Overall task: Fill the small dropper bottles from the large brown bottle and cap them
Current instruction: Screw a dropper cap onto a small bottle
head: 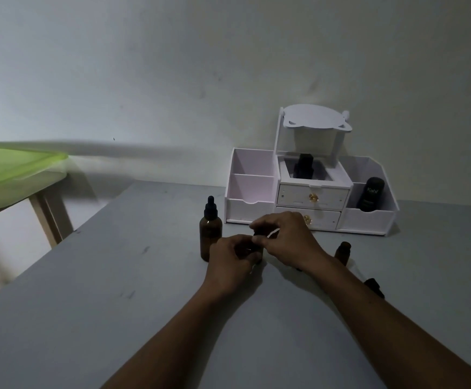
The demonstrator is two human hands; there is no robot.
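The large brown bottle (210, 233) stands upright on the grey table (116, 290) with its black dropper cap on, just left of my hands. My left hand (232, 258) wraps around a small dropper bottle (258, 252), mostly hidden by the fingers. My right hand (283, 237) pinches at the top of that small bottle, on what looks like its cap. Another small brown bottle (343, 252) stands open behind my right wrist. A black dropper cap (374, 286) lies on the table by my right forearm.
A white desk organiser (310, 189) with drawers and side bins stands at the back, holding a dark bottle (303, 165) and a black "Kahf" tube (370, 193). A green-topped side table (12, 172) stands to the left, beyond the table's edge.
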